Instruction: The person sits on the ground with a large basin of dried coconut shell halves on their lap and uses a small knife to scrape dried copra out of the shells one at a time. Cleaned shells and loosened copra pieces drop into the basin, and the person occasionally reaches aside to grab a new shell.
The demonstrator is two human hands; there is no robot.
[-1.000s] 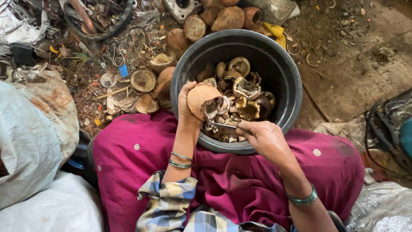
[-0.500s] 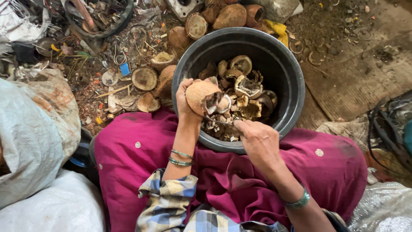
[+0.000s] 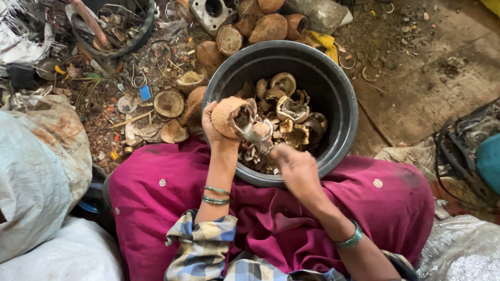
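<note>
Coconut half point(image 3: 229, 115), husk side out, sits clamped in the person's left hand point(image 3: 214, 125), held over the near rim of a big black tub point(image 3: 344, 88). Right hand point(image 3: 296, 167) is just beside it, closed around a thin metal blade or scraper point(image 3: 256, 136) whose tip goes into the open face of the shell; the hand is blurred, so the exact grip is hard to read. Tub rests against the person's lap on magenta cloth point(image 3: 396, 208) and holds a heap of dried coconut pieces and shells point(image 3: 289, 112). More coconut shells point(image 3: 169, 103) lie on the littered ground left of the tub, whole husked ones point(image 3: 270, 27) past its far rim. White sacks point(image 3: 31, 171) at the left edge, green bangles point(image 3: 216, 194) on the left wrist, teal bangle on the right.

Risk as I judge it: the blade points toward the left palm and fingers, so a slip off hard shell could cut that hand. Shell is round and held one-handed, so a hard pry could twist it out of the grip and drop it into the tub or onto the lap. Pried pieces could fly past the rim onto the ground.
</note>
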